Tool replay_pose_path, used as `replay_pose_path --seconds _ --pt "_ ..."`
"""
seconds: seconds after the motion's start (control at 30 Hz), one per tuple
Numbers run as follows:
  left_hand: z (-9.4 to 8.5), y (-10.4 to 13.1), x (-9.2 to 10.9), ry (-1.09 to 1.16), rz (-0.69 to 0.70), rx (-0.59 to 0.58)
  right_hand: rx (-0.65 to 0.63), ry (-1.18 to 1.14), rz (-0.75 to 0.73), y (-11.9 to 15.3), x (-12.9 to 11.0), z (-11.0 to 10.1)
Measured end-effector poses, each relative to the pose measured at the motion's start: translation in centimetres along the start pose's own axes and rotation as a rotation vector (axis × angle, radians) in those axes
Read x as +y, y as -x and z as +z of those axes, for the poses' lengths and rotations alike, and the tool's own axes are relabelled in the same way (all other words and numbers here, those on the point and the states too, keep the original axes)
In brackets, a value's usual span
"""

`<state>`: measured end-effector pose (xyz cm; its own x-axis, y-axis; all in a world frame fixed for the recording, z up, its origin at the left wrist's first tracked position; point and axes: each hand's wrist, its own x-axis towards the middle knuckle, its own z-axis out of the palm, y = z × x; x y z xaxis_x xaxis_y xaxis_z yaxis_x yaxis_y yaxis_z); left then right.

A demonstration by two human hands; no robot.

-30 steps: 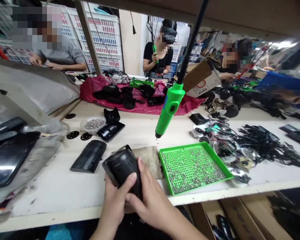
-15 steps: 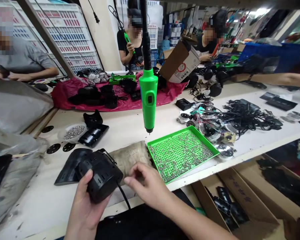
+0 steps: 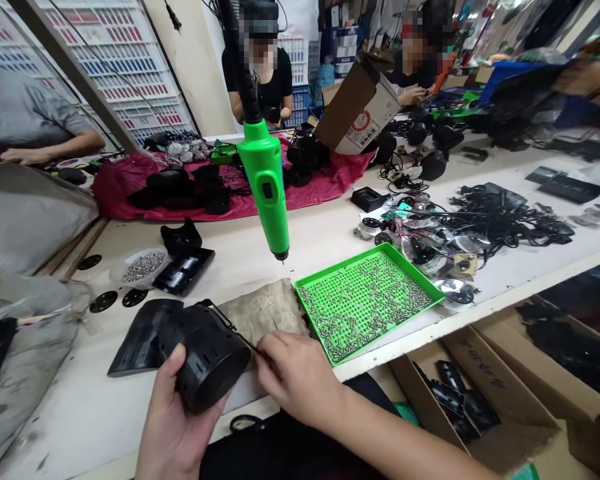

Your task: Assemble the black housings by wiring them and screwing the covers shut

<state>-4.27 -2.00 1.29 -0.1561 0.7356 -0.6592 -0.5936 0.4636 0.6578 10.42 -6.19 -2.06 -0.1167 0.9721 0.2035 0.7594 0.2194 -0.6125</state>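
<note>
**Housing Supported in Left Hand, Cord at Right Fingertips**

Head view: The left hand [image 3: 175, 427] grips a black housing [image 3: 213, 367] from beneath and from the side, its thumb pressed on the casing. The housing is held tilted above the tabletop [image 3: 243, 250], close to its near edge and left of center. The right hand [image 3: 303, 373] is closed, thumb and fingers together, and appears to pinch a dark cord [image 3: 244, 340] beside the housing.

A curved black cover [image 3: 137, 340] lies just behind the housing, on its left. A worn cloth [image 3: 265, 310] lies between the housing and a green tray [image 3: 340, 265] of screws [image 3: 370, 303] at the near edge. A green screwdriver [image 3: 266, 193] hangs tip down above the tabletop, untouched.

Step in hand, as judged: handling of the cord with the housing supported. Any further movement of the cord calls for a steady left grip and a light pull, without strain where the cord meets the casing.
</note>
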Motion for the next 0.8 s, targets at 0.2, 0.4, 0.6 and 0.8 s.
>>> replay_pose_path --seconds 0.2,0.4,0.6,0.8 --pt "-0.1 -0.1 -0.5 0.019 0.002 0.020 -0.005 -0.173 0.094 0.3 -0.9 -0.7" --pt "0.2 0.3 -1.9 0.000 0.018 -0.001 0.011 -0.192 0.001 -0.6 -2.1 -1.0" --pt "0.4 0.0 -1.8 0.089 -0.029 -0.008 -0.021 -0.444 0.214 -1.6 -1.9 -1.4" --pt "0.0 -0.8 -1.1 0.226 0.020 -0.056 0.128 -0.274 0.246 -3.9 0.3 -2.6"
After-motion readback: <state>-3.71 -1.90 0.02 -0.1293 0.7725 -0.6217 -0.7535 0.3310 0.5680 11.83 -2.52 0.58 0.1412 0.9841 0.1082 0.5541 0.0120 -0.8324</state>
